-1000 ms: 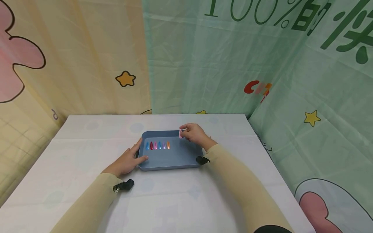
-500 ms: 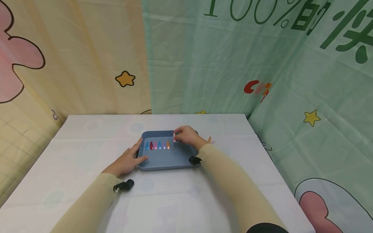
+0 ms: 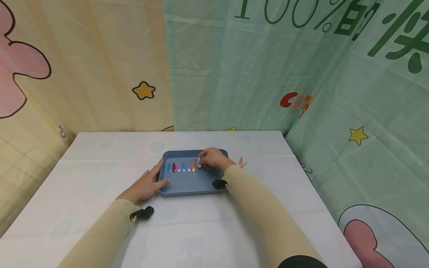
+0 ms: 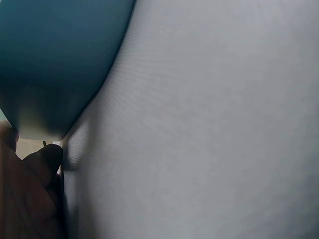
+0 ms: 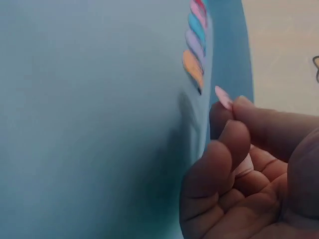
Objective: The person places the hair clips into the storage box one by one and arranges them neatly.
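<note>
R hand (image 3: pixel 215 158) pinches pink nail (image 5: pixel 223 96) btwn thumb & fingertip, nail's end jutting past them, over tray (image 3: pixel 187 185); L hand (image 3: pixel 143 184), fingers spread, touches tray's edge.

The nail tips (image 3: pixel 183 167) look like glossy plastic, the tray (image 3: pixel 187 184) smooth and matt, the backdrop (image 3: pixel 214 85) cloth.

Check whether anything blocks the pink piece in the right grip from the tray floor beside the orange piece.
Nothing visible does: the right grip pinches the pink piece near the orange piece, and no object shows on the tray between them.
</note>
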Demonstrator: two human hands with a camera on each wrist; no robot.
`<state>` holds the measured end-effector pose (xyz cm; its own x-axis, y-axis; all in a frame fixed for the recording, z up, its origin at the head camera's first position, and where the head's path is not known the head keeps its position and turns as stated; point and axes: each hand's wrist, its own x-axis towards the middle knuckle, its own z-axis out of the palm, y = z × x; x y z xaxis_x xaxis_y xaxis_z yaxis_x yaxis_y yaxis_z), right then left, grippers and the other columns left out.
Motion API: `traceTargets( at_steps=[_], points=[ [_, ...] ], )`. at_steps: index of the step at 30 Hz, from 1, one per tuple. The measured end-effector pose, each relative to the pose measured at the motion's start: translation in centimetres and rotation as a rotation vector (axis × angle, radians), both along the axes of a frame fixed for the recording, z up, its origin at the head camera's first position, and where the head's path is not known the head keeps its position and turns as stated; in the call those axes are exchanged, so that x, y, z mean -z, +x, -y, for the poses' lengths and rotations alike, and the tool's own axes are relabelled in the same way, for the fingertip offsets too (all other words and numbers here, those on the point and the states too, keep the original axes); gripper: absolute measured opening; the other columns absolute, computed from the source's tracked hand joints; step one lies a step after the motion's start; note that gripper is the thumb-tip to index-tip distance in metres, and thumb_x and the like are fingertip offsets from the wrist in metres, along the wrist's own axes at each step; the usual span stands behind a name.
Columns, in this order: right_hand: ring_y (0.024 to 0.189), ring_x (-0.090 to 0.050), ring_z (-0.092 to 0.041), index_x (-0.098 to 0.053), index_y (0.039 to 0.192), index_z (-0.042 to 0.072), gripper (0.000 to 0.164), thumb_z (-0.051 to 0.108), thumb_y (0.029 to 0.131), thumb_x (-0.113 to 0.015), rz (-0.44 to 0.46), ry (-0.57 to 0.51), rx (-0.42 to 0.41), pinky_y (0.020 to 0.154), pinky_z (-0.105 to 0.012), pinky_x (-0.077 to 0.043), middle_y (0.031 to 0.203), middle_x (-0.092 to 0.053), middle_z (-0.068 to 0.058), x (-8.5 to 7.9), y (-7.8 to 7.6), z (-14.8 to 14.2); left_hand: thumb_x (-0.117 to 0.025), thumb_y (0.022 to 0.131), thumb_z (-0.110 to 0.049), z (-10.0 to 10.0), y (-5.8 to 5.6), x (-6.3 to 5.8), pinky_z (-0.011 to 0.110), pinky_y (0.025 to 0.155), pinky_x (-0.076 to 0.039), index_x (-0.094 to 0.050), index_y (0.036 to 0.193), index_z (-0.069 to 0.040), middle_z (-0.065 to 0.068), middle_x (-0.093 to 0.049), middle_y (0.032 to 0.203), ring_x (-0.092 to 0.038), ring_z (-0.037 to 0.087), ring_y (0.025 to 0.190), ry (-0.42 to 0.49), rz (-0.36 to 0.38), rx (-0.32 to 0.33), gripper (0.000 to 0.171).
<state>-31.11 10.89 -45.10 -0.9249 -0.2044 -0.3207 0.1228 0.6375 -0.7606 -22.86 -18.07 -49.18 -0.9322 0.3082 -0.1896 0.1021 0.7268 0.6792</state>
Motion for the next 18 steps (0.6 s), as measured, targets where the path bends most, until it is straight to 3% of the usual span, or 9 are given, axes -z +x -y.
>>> traceTargets(
  at_steps=[6,18],
  points=[
    [0.062,-0.057,-0.012,-0.073,0.126,0.004,0.034,0.004,0.092,-0.078,0.037,0.003,0.015,0.056,-0.023,-0.051,0.075,-0.063,-0.002,0.6,-0.4,0.4,-0.061,0.102,-0.057,0.1,0.0,0.0,0.068,0.129,0.004,0.004,0.171,-0.026,0.018,-0.004,0.177,0.003,0.052,0.161,0.012,-0.022,0.013,0.100],
    [0.063,-0.058,-0.012,-0.074,0.120,0.003,0.029,0.004,0.091,-0.079,0.033,0.004,0.029,0.055,-0.022,-0.051,0.075,-0.064,-0.002,1.5,-0.4,0.5,-0.060,0.101,-0.062,0.1,-0.2,0.2,0.074,0.126,0.001,0.006,0.170,-0.032,0.015,-0.003,0.178,0.007,0.056,0.159,-0.006,0.001,0.002,0.100]
  ],
)
